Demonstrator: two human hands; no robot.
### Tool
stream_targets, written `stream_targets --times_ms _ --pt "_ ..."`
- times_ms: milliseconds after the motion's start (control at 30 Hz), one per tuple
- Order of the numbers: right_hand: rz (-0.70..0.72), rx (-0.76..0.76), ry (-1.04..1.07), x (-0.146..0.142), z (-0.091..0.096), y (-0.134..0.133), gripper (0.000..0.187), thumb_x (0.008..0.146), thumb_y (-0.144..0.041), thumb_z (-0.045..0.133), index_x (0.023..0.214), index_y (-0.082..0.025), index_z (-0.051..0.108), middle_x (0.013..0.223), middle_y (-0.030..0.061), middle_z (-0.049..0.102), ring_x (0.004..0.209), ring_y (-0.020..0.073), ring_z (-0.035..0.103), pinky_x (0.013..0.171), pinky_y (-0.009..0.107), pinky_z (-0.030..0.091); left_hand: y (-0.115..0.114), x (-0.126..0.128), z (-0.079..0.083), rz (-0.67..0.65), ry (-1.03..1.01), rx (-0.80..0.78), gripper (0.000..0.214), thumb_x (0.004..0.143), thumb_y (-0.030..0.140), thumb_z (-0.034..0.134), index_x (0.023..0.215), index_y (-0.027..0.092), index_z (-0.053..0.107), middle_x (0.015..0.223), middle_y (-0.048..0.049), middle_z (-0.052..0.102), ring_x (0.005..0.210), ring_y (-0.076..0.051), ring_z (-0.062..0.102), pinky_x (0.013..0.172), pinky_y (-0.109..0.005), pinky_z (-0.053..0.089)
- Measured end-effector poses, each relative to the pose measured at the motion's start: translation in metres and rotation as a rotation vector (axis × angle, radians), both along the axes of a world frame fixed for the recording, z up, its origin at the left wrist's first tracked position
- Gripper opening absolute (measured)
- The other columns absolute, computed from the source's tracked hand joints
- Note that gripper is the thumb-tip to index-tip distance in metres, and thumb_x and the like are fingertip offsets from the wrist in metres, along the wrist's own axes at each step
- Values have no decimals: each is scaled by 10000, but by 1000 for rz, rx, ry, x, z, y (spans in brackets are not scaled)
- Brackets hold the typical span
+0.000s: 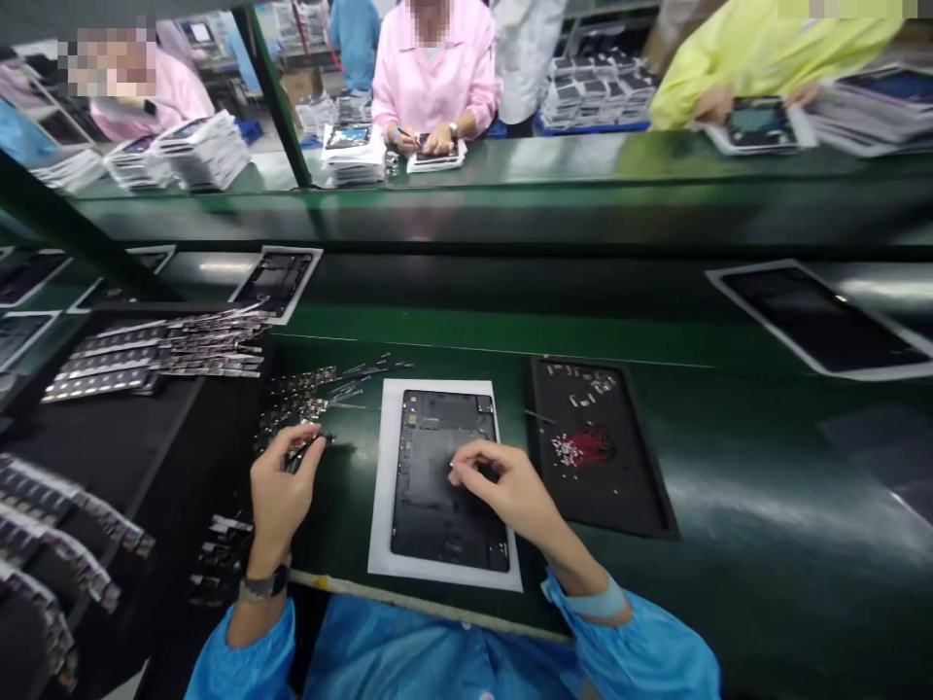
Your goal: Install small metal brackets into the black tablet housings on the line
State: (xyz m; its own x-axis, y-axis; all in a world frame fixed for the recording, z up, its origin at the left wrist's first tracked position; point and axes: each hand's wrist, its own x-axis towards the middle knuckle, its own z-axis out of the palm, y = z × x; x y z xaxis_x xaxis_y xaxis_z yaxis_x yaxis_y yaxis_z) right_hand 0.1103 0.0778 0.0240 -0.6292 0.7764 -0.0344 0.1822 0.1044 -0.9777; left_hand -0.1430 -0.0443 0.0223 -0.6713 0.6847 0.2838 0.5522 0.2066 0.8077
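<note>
A dark tablet back panel [437, 506] lies in a white frame tray [383, 486] on the green bench right in front of me. My right hand [502, 491] rests on the panel's middle right, fingers pinched together on a small point of it; what it pinches is too small to tell. My left hand [281, 486] hovers left of the tray and pinches a small dark flex part [313, 444] by its tip. Behind that hand lies a scatter of similar small metallic parts [313, 394].
A black tray [641, 486] with tiny screws and a red patch sits right of the panel. Strips of components [153, 355] fill a black stand at left. More tablets ride the conveyor [816, 316]. Across it, other people in pink and yellow coats work.
</note>
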Motion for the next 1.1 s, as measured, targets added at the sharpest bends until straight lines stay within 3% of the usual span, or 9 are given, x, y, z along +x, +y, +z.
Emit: stream_targets --times_ms 133,233,367,500,767,1100 --pt "-22 -112 84 -3 -4 -4 126 810 -292 608 737 -191 624 630 28 690 615 169 636 624 280 482 29 34 26 -110 -117 109 228 813 276 672 1016 180 707 936 -42 715 863 -178 668 817 -296 530" --pt "-63 -65 98 -2 -4 -5 121 814 -272 616 725 -190 631 631 21 672 611 162 617 619 277 473 45 66 38 -290 -351 31 243 805 250 681 1034 168 702 846 -34 712 769 -161 677 750 -276 536" --pt "-117 18 122 2 1 -6 112 825 -247 607 733 -193 640 649 13 658 617 154 602 618 274 469 61 93 33 -432 -729 -93 181 762 241 719 905 139 674 662 -17 686 626 -151 666 611 -246 514" --pt "-152 50 131 6 3 -5 94 821 -220 605 741 -195 646 645 4 643 605 142 576 605 266 465 66 101 22 -484 -952 -131 225 750 234 745 927 125 659 664 -31 708 608 -143 667 595 -234 516" --pt "-181 45 123 9 4 -3 109 824 -206 594 727 -187 641 632 -2 622 596 134 551 597 258 449 66 102 20 -514 -997 -151 215 758 224 760 921 125 662 681 -39 729 625 -131 678 637 -223 532" --pt "-137 16 91 11 1 -1 109 822 -207 585 742 -180 655 633 -2 620 599 132 535 594 257 425 63 106 20 -433 -891 -152 224 728 239 777 894 127 680 667 -46 738 630 -157 706 629 -241 555"
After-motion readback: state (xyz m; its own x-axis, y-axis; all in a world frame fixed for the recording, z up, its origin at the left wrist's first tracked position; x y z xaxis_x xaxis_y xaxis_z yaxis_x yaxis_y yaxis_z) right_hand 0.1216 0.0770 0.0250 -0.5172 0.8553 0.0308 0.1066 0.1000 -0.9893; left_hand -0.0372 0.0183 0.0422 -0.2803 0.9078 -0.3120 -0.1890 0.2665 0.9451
